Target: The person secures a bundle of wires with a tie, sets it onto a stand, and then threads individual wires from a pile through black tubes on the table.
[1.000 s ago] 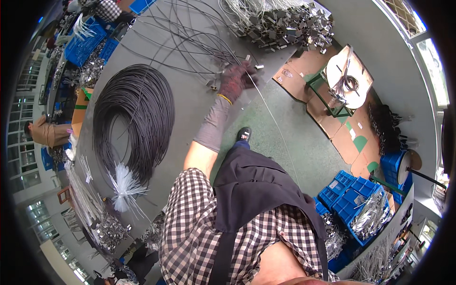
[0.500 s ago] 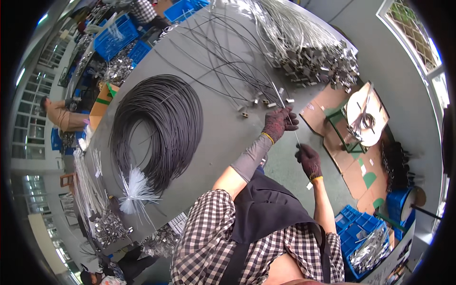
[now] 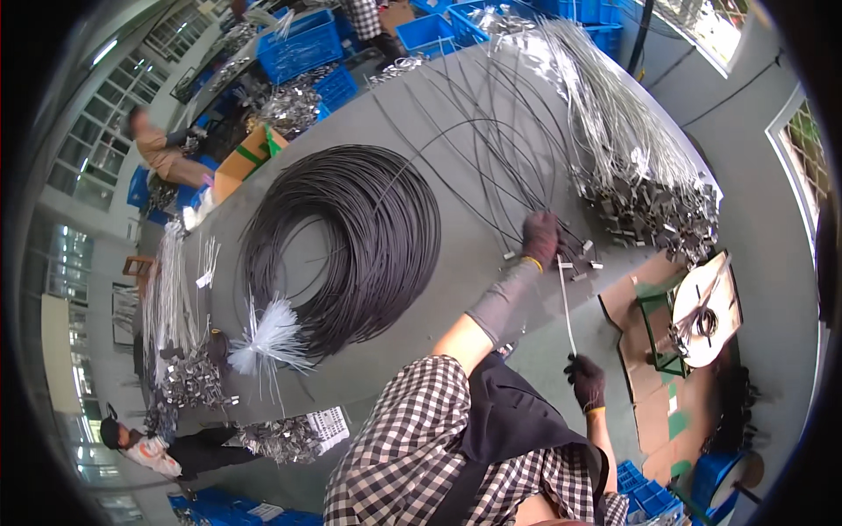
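My left hand (image 3: 541, 238), in a dark reddish work glove, is over the ends of several loose thin black cables (image 3: 491, 167) on the grey table. Its fingers curl down out of sight, and what they grip is hidden. Small metal end pieces (image 3: 579, 270) lie beside it. From next to that hand a thin pale cable (image 3: 568, 307) runs past the table's edge. My right hand (image 3: 586, 383), gloved too, is closed around its lower end, lower and to the right. A large coil of black cable (image 3: 395, 228) lies to the left of the loose cables.
A heap of silvery cables with metal ends (image 3: 649, 202) covers the table's right side. White ties (image 3: 270, 340) lie by the coil. A round white reel (image 3: 702, 307) stands on a green frame over cardboard. Blue crates (image 3: 298, 48) and two other people (image 3: 162, 153) are farther off.
My view has swung, so the scene sits lower and farther right. My left hand has moved onto the loose cable ends, and my hands are farther apart, the pale cable still in the right.
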`<state>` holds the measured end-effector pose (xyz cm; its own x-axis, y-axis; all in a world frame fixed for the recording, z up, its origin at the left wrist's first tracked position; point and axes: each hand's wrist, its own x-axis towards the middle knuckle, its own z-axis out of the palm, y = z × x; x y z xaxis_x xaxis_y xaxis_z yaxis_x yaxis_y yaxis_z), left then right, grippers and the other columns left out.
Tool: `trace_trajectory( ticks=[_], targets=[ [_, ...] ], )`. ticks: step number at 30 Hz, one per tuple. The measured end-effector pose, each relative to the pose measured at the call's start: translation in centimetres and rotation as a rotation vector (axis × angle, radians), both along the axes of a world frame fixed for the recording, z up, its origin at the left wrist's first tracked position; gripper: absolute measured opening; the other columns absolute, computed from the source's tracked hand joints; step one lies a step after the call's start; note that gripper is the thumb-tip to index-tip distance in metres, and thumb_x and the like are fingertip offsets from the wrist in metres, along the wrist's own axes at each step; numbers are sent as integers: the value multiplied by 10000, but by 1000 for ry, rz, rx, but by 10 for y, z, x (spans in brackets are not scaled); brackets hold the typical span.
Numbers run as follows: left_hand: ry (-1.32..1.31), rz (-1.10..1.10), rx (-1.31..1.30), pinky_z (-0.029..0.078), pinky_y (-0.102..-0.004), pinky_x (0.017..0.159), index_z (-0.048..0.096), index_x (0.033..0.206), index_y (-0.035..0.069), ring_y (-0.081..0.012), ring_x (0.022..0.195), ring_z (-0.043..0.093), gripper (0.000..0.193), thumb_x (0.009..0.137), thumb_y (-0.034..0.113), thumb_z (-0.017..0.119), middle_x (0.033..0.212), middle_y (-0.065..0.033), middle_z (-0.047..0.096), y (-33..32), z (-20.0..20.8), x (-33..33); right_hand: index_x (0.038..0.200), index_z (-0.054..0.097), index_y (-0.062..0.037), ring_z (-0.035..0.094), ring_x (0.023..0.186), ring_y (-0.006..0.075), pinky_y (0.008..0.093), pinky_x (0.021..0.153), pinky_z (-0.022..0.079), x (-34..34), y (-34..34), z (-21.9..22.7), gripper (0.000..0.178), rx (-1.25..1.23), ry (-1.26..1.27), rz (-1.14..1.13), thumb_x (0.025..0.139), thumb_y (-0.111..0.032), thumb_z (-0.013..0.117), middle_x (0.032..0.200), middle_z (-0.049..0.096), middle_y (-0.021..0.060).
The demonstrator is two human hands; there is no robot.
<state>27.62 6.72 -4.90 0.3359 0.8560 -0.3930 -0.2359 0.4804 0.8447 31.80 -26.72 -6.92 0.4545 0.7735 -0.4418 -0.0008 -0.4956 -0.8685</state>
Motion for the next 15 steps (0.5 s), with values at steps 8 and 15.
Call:
trace_trajectory(
  ticks=[8,15],
  targets=[
    [65,-113,107,424,-276,443,547,869,55,-110,507,519,235,952,274,521,639,-21,530,-52,-1,9,1160,650,-36,539,575,99,248,575,442,30,89,32,267,45,-253,142,955,-130,506,716,642,44],
    [-21,1,-11,388,-284,361,568,868,39,-122,421,482,195,925,222,528,628,-35,526,-32,-6,-12,1044,668,-18,538,548,92,264,529,425,-22,-5,27,245,-80,-34,121,944,-200,539,594,585,39]
  ],
)
